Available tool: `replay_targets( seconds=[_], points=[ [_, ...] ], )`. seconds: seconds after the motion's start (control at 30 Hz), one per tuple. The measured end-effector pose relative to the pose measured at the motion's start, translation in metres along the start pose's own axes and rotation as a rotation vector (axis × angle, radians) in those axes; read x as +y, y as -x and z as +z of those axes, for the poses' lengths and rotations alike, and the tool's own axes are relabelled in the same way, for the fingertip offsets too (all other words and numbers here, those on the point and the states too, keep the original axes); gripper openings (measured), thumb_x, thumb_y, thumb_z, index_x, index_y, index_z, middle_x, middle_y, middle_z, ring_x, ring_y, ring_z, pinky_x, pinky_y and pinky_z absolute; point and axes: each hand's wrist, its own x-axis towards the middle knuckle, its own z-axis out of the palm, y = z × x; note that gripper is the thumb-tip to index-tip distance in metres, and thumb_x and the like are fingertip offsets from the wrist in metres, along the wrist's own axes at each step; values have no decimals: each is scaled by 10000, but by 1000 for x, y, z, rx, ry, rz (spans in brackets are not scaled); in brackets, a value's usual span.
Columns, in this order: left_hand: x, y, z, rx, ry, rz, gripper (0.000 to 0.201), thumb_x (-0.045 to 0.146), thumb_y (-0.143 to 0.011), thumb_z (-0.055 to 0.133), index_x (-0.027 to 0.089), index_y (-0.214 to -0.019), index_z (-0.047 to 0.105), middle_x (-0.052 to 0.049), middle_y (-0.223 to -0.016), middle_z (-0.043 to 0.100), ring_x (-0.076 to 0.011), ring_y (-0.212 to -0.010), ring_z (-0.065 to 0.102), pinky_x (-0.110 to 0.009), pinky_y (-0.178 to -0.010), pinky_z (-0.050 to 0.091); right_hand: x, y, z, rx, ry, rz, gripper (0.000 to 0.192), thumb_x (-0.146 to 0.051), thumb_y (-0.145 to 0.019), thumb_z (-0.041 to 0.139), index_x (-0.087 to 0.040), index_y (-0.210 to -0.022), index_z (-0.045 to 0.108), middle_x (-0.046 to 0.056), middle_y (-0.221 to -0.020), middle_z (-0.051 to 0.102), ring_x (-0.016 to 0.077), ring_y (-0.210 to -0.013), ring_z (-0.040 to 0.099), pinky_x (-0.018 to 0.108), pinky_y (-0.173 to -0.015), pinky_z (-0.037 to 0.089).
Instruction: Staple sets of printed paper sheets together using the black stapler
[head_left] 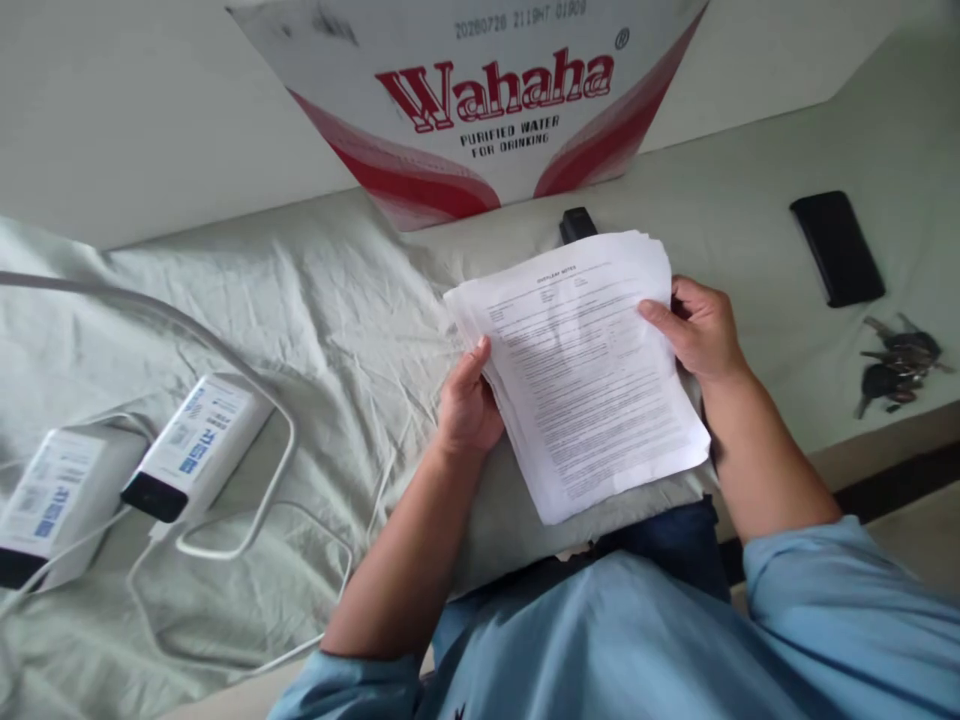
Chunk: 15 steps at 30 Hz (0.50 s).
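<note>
A stack of printed paper sheets (pixel 592 380) is held up between both hands, text facing me, its lower edge toward my body. My left hand (pixel 470 400) grips the left edge, thumb on the front and fingers behind. On the upper right edge, my right hand (pixel 701 330) is closed the same way, its thumb pressed on the top page. The fingers behind the sheets are hidden. Just beyond the stack's top edge lies a small black object (pixel 577 224), partly covered by the paper.
A Wahaha water carton (pixel 495 110) stands against the wall on the cloth-covered surface (pixel 360 270). To the right lie a black phone-like slab (pixel 838 248) and a bunch of keys (pixel 900 362). Two white boxy devices (pixel 206 440) with cables (pixel 289 440) sit at the left.
</note>
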Motion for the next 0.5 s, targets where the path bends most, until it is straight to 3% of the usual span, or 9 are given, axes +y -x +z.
replay_targets(
  seconds=[0.23, 0.37, 0.5],
  points=[
    [-1, -1, 0, -12, 82, -3, 367, 499, -956, 690, 203, -1164, 749, -114, -1234, 801, -380, -1412, 608, -515, -1175, 515, 6, -4, -1, 86, 37, -13, 342, -563, -846, 822, -255, -784, 687, -30, -669, 575, 146, -606, 488, 314, -580, 398],
    [-1, -1, 0, -9, 81, -55, 417, 521, -978, 664, 197, -1233, 731, -117, -1267, 792, -376, -1413, 607, -505, -1170, 517, 11, -8, -4, 148, -5, -14, 353, -587, -807, 848, -260, -816, 717, -29, -676, 599, 145, -613, 479, 319, -592, 385],
    [-1, -1, -1, -23, 17, -7, 477, 582, -928, 720, 228, -1248, 731, -100, -1265, 792, -399, -1395, 618, -509, -1095, 571, 11, -12, -6, 196, -109, 25, 351, -565, -758, 896, -253, -811, 742, -21, -670, 617, 140, -621, 458, 331, -620, 389]
  ],
)
